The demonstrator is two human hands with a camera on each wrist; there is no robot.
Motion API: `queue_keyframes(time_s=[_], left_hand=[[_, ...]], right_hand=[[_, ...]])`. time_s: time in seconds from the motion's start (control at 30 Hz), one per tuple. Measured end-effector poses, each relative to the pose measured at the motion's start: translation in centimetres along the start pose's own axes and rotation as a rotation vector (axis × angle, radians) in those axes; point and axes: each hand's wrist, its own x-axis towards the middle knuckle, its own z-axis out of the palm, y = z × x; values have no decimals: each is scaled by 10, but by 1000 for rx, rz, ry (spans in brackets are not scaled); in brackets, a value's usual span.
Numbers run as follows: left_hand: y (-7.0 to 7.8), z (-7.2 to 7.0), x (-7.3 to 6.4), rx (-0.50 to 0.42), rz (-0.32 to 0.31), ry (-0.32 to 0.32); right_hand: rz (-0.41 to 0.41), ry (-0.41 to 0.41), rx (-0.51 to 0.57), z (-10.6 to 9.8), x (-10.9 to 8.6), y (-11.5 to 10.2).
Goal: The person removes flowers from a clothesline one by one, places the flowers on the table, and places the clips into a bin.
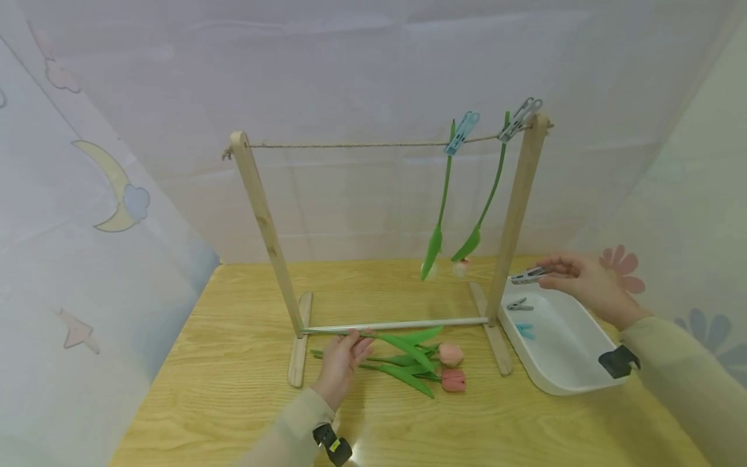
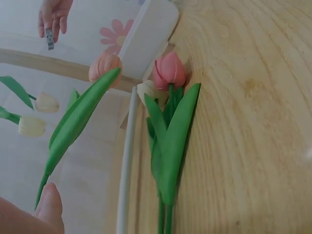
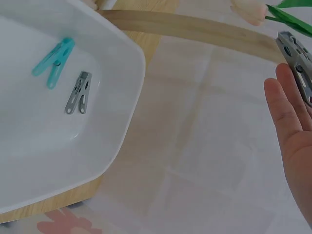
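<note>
My left hand [image 1: 343, 364] pinches the green stem of a peach tulip [image 2: 80, 114], lifted above the table at the front of a wooden rack. Under it lie a pink tulip [image 2: 169, 71] and a white tulip [image 2: 148, 91], side by side on the wood. Over the far end of a white tray [image 1: 560, 389], my right hand [image 1: 589, 288] holds a grey clothespin [image 3: 295, 61] between thumb and fingers. A grey clothespin [image 3: 78, 92] and a turquoise clothespin [image 3: 54, 62] lie inside that tray.
Between the rack's wooden posts [image 1: 265, 233] runs a twine line [image 1: 350, 146]. Two pale tulips hang head down at its right end, under a blue clothespin [image 1: 462, 133] and a grey clothespin [image 1: 519, 122]. A white bar [image 1: 403, 324] joins the feet.
</note>
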Motion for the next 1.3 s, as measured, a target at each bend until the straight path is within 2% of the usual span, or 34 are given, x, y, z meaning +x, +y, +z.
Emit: queue_keyframes(time_s=[0.13, 0.4, 0.67, 0.77, 0.87, 1.1, 1.3], left_hand=[[-7, -2, 2, -17, -19, 2], [-20, -4, 4, -50, -56, 21], [-28, -8, 7, -55, -87, 4], [-30, -9, 8, -66, -95, 8], [-32, -10, 8, -68, -110, 6], [-39, -13, 10, -43, -139, -6], [-45, -16, 12, -47, -159, 1]], right_hand=[[-5, -35, 12, -4, 0, 16], [85, -76, -69, -12, 1, 46], [117, -83, 54, -13, 1, 68], [115, -94, 127, -12, 0, 73], [108, -110, 149, -10, 1, 75], [146, -183, 37, -6, 3, 77], [126, -179, 38, -2, 7, 81]])
